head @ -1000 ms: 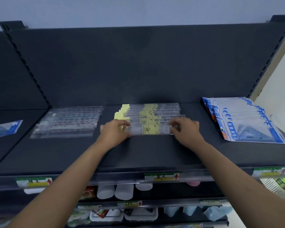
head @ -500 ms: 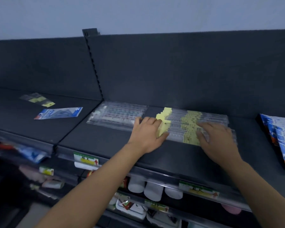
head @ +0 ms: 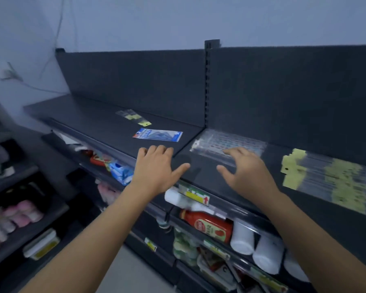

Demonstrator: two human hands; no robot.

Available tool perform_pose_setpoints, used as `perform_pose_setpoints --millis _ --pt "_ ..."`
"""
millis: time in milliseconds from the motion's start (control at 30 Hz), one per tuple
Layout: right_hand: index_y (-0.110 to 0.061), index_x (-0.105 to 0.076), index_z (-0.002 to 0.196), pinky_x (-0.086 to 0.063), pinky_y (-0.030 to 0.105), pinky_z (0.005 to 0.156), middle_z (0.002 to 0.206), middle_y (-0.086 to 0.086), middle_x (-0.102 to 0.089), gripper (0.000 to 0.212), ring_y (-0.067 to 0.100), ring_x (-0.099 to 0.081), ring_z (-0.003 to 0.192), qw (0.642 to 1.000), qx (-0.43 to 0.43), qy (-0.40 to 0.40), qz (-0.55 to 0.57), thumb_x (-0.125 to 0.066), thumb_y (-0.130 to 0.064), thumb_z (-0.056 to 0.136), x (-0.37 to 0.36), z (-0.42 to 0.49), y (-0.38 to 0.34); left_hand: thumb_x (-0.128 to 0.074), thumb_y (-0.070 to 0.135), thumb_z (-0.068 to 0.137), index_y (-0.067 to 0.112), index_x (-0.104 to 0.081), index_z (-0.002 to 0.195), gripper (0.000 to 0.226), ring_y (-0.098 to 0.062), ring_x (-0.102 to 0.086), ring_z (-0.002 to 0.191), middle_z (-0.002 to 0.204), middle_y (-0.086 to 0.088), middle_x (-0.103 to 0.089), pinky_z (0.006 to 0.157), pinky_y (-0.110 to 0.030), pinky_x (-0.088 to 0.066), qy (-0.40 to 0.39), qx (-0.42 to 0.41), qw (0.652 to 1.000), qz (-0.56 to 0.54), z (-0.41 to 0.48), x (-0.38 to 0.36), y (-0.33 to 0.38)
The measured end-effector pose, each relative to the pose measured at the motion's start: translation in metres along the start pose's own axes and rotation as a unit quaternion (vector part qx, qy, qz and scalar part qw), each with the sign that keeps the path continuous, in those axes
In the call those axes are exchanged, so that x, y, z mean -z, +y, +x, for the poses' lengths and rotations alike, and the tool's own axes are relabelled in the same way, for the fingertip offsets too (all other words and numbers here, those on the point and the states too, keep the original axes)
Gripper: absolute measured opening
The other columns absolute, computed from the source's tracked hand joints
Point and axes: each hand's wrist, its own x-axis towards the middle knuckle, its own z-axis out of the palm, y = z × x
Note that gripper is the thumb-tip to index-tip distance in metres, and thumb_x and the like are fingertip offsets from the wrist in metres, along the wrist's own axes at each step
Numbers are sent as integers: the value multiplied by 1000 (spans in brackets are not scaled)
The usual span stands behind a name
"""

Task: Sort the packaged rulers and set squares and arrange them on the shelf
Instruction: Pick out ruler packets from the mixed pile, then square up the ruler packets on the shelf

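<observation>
On the dark shelf (head: 106, 125) lies a blue packaged set square (head: 157, 134), and behind it a few clear ruler packs with yellow tags (head: 135, 117). A pile of clear ruler packs (head: 230, 142) sits just right of the shelf joint. Further right is the row of yellow-labelled ruler packs (head: 330, 178). My left hand (head: 156, 168) hovers over the shelf's front edge, fingers spread, holding nothing. My right hand (head: 244, 172) is also spread and empty, its fingertips over the near edge of the clear pile.
A slotted upright (head: 207, 81) divides the dark back panels. Lower shelves hold a red sauce bottle (head: 207, 225), white containers (head: 242, 237), blue packets (head: 120, 172) and pink items (head: 19, 214). Price tags (head: 195, 196) line the shelf rail.
Both hands have let go of the yellow-labelled ruler packs and moved left. The view has swung left, bringing the neighbouring shelf section with the loose blue set square pack into sight.
</observation>
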Motion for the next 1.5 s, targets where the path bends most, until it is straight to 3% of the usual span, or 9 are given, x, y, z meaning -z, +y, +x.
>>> perform_pose_setpoints --millis 300,500,867,1033,1167,1300,1433,1500 --pt "-20 -53 128 -39 33 100 132 -3 -50 43 17 -45 121 995 18 -83 54 -54 -40 91 -97 73 -170 -33 71 88 21 -43 137 70 -22 -37 131 139 1 -48 104 -39 -25 -37 53 998 -1 -19 -32 -204" --pt "-21 -55 126 -43 34 95 127 -2 -55 37 19 -51 117 989 0 -142 33 -51 -37 93 -146 109 -221 -30 73 88 19 -41 141 77 -23 -37 132 142 -2 -46 105 -42 -28 -75 73 994 -11 -1 -55 -289" --pt "-21 -55 126 -42 32 94 130 -1 -57 34 19 -52 119 989 -41 -134 43 -49 -33 94 -209 232 -219 -32 69 90 19 -38 143 73 -22 -35 134 144 -1 -45 107 -40 -26 -74 12 997 -26 117 -97 -343" --pt "-21 -54 127 -46 31 87 126 -1 -59 37 21 -62 103 987 -81 -127 58 -51 -34 93 -236 300 -213 -31 63 94 20 -40 141 65 -23 -37 133 143 0 -45 105 -38 -27 -91 -24 996 -4 201 -111 -360" --pt "-22 -53 129 -45 32 90 128 0 -58 39 21 -55 114 986 -104 -121 53 -52 -35 92 -257 346 -207 -30 59 96 21 -38 143 61 -23 -39 131 143 0 -46 104 -38 -27 -98 -46 994 -11 266 -126 -374" --pt "-18 -51 127 -46 33 85 124 6 -58 38 25 -55 111 984 -123 -127 35 -51 -35 93 -275 376 -205 -31 52 98 22 -42 140 53 -23 -40 129 141 -1 -48 104 -40 -27 -114 -69 990 -38 317 -143 -386" --pt "-9 -44 132 -44 41 95 130 11 -52 46 29 -49 118 979 -148 -136 -21 -45 -38 96 -294 405 -210 -38 38 100 28 -52 132 36 -20 -44 125 138 5 -51 102 -38 -32 -106 -140 978 -113 365 -160 -401" --pt "-9 -50 124 -46 40 91 123 9 -54 39 28 -51 114 977 -159 -138 -42 -47 -36 96 -304 422 -213 -46 31 98 31 -57 127 30 -15 -48 118 129 10 -54 101 -36 -36 -126 -209 956 -162 391 -169 -406"
